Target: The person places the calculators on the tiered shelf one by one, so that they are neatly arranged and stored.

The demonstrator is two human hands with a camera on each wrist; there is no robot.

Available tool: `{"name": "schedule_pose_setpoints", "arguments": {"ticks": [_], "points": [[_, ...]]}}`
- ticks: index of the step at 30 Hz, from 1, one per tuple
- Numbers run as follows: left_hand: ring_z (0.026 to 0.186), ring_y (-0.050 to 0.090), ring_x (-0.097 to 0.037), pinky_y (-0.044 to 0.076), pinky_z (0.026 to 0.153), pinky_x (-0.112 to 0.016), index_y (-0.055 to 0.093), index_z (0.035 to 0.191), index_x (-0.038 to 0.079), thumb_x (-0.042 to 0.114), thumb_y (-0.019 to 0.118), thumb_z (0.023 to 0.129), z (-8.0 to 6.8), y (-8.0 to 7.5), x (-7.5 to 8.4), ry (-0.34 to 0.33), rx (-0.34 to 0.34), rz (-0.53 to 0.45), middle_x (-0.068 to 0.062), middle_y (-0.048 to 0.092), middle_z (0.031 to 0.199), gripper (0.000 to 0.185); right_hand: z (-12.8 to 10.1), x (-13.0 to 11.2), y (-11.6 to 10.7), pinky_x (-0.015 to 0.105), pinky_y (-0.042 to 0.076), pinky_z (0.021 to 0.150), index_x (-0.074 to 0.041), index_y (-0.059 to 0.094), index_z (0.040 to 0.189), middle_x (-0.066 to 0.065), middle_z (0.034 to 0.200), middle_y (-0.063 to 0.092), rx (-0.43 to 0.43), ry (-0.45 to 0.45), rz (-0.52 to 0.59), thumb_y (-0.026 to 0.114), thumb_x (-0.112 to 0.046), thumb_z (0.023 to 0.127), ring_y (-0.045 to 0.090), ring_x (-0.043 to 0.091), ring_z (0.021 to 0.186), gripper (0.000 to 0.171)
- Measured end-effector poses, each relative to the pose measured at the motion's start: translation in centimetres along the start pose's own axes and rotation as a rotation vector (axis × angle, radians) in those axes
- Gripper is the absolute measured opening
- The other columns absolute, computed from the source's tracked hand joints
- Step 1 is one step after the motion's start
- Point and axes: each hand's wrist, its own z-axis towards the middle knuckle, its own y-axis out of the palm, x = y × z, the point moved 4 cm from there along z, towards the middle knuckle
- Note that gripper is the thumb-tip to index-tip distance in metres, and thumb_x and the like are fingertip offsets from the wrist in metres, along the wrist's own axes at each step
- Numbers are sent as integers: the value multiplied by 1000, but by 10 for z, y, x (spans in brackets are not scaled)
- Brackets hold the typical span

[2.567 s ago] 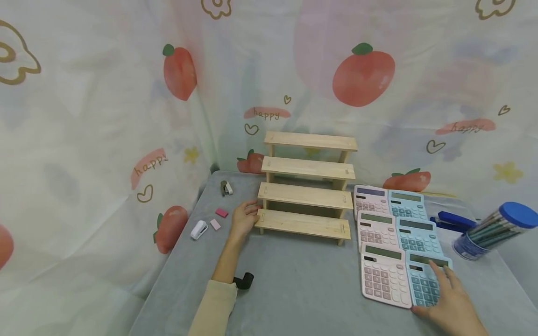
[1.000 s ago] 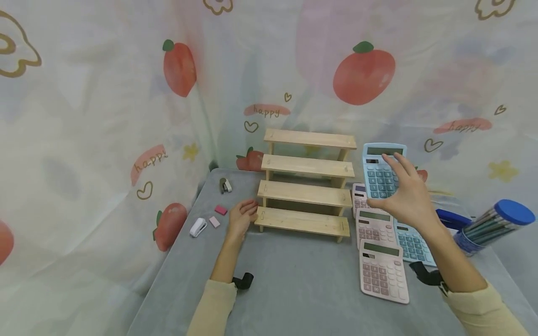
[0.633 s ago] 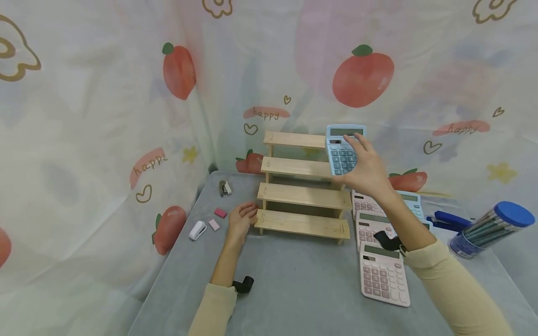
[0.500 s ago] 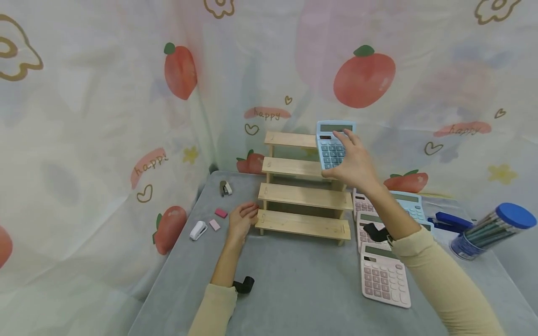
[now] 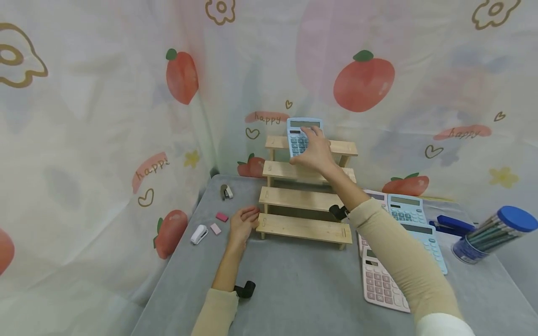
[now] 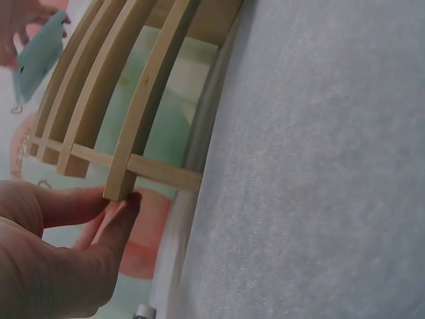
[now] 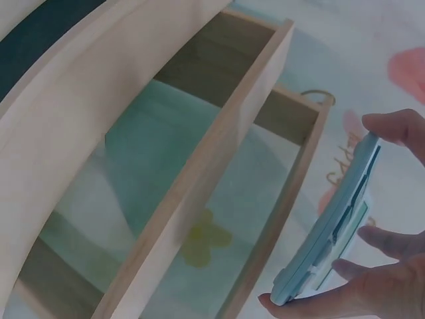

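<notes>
The four steps of the wooden stepped rack (image 5: 308,199) lie bare, open from above and in front. The blue calculator (image 5: 300,136) and right hand (image 5: 317,154) block its top-left end; the left hand (image 5: 241,223) presses its bottom-left corner. Calculators (image 5: 409,233) crowd the table (image 5: 294,289) just right of the rack; the curtain (image 5: 370,93) closes in behind.

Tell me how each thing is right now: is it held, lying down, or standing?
blue calculator: held upright over the top shelf
right hand: grips the blue calculator
left hand: rests against the rack's bottom left corner
wooden rack: standing, its shelves bare
pink calculators: lying flat, face up
pencil tub: lid on, tilted
blue stapler: lying closed
</notes>
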Motion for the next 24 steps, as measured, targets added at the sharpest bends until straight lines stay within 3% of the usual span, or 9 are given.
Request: {"name": "schedule_pose_setpoints", "arguments": {"ticks": [5,10,15,20,24], "points": [[128,63,-39,55,103,-40,58,135,-9,-27,57,84,0,0,1,3,-3,-5,-30,63,136,54,16,-13,17,65,45,97,-14,39,160,17,168,24,-4,32,7,92,-32,69,41,54,128,107],[127,63,-39,57,101,-39,59,134,-8,-27,57,84,-3,1,3,0,-4,-2,-30,64,134,54,27,-21,32,72,39,100,-15,40,160,16,169,23,-5,72,-21,93,-34,71,37,61,133,106],[126,64,-39,57,101,-41,59,132,-9,-28,57,83,-5,2,1,7,-4,-7,-29,66,132,53,31,-25,45,66,39,103,-17,38,161,16,169,22,-7,118,-82,93,-40,71,37,61,133,108],[125,65,-39,59,95,-34,60,130,-9,-28,58,83,-5,2,1,10,1,-6,-29,67,130,51,31,-24,54,66,38,109,-15,33,163,21,169,19,14,138,-167,90,-49,75,38,62,133,110],[125,64,-41,59,94,-32,59,130,-11,-29,57,82,-2,1,2,25,-3,-15,-31,65,131,52,28,-19,54,61,42,110,-15,27,165,23,169,14,36,139,-161,89,-56,76,41,56,134,116]]}}
